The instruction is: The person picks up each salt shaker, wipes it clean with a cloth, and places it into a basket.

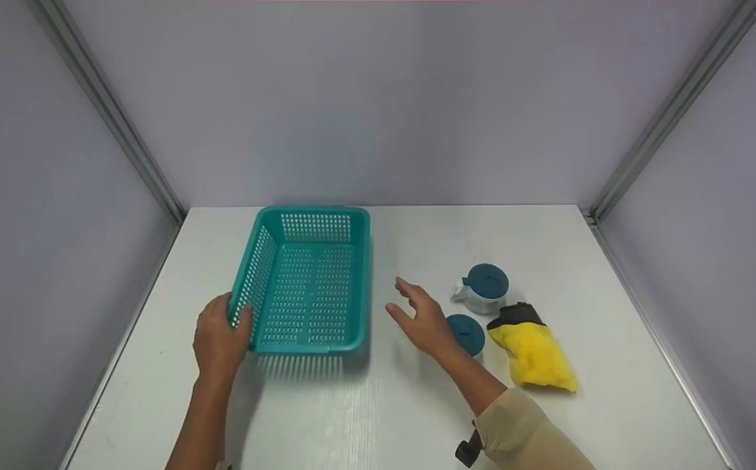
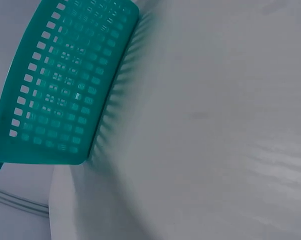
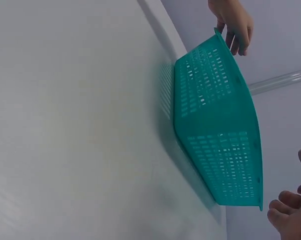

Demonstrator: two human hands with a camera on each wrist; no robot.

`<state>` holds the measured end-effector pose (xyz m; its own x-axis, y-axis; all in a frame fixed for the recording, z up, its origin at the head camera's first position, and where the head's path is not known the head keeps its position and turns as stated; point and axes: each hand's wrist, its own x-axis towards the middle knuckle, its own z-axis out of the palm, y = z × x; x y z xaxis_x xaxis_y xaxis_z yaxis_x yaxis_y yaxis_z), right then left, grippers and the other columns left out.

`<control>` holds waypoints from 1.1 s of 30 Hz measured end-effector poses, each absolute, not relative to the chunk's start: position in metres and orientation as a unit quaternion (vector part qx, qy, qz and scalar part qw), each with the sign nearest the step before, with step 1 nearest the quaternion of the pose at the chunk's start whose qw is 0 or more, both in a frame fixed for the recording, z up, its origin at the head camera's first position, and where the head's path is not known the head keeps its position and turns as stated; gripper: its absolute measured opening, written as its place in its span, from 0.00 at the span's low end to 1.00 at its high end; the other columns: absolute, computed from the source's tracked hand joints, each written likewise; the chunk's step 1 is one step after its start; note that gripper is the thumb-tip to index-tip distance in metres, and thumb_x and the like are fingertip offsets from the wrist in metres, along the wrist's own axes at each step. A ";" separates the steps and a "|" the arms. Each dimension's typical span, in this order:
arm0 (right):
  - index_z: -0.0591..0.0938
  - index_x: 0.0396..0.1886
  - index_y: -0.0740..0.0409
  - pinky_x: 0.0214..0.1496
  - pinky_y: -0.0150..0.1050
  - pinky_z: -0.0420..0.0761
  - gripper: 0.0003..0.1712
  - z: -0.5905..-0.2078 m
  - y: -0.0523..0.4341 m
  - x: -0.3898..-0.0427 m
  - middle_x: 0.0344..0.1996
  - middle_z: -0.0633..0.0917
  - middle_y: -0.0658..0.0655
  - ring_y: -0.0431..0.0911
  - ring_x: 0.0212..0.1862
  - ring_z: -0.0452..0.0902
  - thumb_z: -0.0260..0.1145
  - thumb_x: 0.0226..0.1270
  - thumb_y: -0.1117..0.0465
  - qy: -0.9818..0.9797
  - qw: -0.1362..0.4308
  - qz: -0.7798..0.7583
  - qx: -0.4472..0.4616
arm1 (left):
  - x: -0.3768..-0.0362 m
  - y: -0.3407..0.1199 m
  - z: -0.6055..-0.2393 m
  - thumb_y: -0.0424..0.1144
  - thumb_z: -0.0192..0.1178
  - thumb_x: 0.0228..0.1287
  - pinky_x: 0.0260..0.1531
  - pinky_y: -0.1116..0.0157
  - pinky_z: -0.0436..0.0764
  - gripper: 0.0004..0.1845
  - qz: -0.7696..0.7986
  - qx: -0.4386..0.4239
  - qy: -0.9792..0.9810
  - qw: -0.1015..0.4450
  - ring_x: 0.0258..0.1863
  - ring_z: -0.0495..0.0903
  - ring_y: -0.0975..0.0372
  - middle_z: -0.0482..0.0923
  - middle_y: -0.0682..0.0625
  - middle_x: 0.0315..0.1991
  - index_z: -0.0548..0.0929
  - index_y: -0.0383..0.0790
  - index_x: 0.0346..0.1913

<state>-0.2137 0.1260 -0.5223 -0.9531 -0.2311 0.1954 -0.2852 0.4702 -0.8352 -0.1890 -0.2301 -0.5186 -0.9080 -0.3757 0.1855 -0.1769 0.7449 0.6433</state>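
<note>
A green plastic basket (image 1: 313, 297) with perforated walls stands on the white table, nothing inside it. My left hand (image 1: 221, 336) grips its left rim near the front corner, thumb over the inner side and fingers outside. To the right of the basket, my right hand (image 1: 424, 320) hovers with fingers spread and holds nothing; in the right wrist view this hand (image 3: 290, 212) is close to the basket's rim (image 3: 255, 135). Just beyond my right hand sits a jar with a blue lid (image 1: 466, 333), partly hidden by the hand and forearm.
A second clear container with a blue lid (image 1: 488, 282) and a handle or spout stands behind the first. Beside them lies a yellow cloth pouch (image 1: 538, 352) with a black end. Grey walls (image 1: 378, 104) enclose the table's back and sides.
</note>
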 end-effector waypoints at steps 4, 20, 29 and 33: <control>0.69 0.72 0.51 0.69 0.51 0.71 0.33 -0.514 0.141 -0.210 0.67 0.74 0.56 0.51 0.69 0.69 0.61 0.72 0.44 -0.864 0.055 0.478 0.149 | -0.190 -0.216 -0.513 0.46 0.60 0.69 0.62 0.45 0.73 0.27 -0.325 0.114 -0.921 0.181 0.64 0.72 0.45 0.74 0.37 0.63 0.72 0.34 0.65; 0.68 0.73 0.48 0.73 0.54 0.64 0.34 -0.504 0.200 -0.210 0.72 0.69 0.53 0.51 0.74 0.62 0.62 0.71 0.45 -0.897 0.112 0.410 0.122 | -0.195 -0.158 -0.503 0.52 0.60 0.68 0.72 0.39 0.50 0.32 -0.331 -0.024 -0.926 0.182 0.73 0.60 0.47 0.67 0.39 0.70 0.70 0.36 0.68; 0.66 0.74 0.43 0.73 0.54 0.64 0.36 -0.506 0.229 -0.205 0.74 0.66 0.50 0.49 0.75 0.59 0.60 0.70 0.39 -0.914 0.109 0.382 0.082 | -0.199 -0.122 -0.500 0.54 0.60 0.67 0.71 0.38 0.53 0.34 -0.346 -0.070 -0.920 0.171 0.73 0.60 0.46 0.66 0.40 0.71 0.70 0.38 0.69; 0.66 0.74 0.47 0.72 0.58 0.63 0.38 -0.508 0.241 -0.200 0.74 0.65 0.53 0.52 0.75 0.58 0.59 0.69 0.37 -0.922 0.106 0.367 0.061 | -0.199 -0.107 -0.500 0.54 0.60 0.67 0.70 0.37 0.54 0.34 -0.357 -0.104 -0.912 0.176 0.73 0.61 0.47 0.66 0.40 0.71 0.70 0.38 0.69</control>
